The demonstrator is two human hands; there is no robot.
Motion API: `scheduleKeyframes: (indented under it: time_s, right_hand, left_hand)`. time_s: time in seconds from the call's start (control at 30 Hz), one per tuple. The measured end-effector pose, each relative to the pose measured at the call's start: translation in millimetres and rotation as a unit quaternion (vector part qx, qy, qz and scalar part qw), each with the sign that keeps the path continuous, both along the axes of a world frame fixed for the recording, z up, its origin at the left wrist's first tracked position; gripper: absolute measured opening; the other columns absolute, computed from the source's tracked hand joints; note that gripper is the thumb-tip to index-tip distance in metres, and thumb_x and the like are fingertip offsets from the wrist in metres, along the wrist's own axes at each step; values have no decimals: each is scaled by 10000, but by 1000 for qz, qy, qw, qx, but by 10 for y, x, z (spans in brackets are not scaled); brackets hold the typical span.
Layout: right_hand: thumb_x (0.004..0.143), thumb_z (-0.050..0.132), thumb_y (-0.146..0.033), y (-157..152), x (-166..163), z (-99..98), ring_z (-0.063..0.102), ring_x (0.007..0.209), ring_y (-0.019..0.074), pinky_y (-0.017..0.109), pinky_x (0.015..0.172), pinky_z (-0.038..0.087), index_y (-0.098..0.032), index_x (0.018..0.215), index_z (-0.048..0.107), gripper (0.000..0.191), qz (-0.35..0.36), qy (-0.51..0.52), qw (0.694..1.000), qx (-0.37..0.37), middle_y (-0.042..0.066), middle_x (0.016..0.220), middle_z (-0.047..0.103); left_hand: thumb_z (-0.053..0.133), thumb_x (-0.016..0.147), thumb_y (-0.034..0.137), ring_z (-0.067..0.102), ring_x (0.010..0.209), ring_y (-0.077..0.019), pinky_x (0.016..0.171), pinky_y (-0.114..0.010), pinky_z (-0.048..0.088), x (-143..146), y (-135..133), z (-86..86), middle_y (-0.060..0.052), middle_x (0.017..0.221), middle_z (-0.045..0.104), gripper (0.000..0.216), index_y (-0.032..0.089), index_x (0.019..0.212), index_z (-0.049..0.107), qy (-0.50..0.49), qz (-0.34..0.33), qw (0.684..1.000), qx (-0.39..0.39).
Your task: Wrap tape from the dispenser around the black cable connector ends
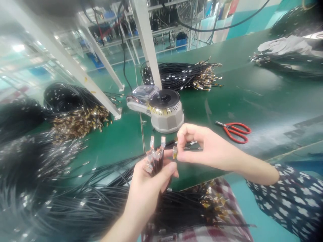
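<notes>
My left hand (148,183) is closed around a small bunch of thin black cables (155,158), their metal connector ends pointing up. My right hand (202,146) pinches a single metal connector (174,152) between thumb and fingers, right beside the bunch. Both hands hover over the front edge of the green table (252,94). More black cables (184,208) lie across my lap below the hands.
A grey tape dispenser (161,107) stands just behind the hands. Red scissors (236,131) lie to the right. Heaps of black cables with gold ends sit at the left (73,114) and the back (186,75). White frame posts (148,43) rise from the table.
</notes>
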State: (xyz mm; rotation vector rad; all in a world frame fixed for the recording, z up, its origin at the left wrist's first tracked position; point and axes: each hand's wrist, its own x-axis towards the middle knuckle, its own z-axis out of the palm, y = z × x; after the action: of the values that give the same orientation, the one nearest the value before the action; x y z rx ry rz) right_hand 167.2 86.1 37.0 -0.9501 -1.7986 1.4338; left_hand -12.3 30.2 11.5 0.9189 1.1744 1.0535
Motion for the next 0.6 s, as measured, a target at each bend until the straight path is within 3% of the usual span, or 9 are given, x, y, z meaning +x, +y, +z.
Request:
scheduleKeyframes:
  time_s: [0.6]
  right_hand:
    - [725, 663, -128, -55, -87, 15, 596, 766, 155, 322, 781, 466, -209, 753, 475, 207, -69, -54, 996, 7, -23, 749, 619]
  left_hand:
    - [724, 769, 259, 379, 422, -46, 370, -166, 251, 16, -17, -3, -16, 593, 630, 241, 153, 985, 713, -2, 14, 1000, 3]
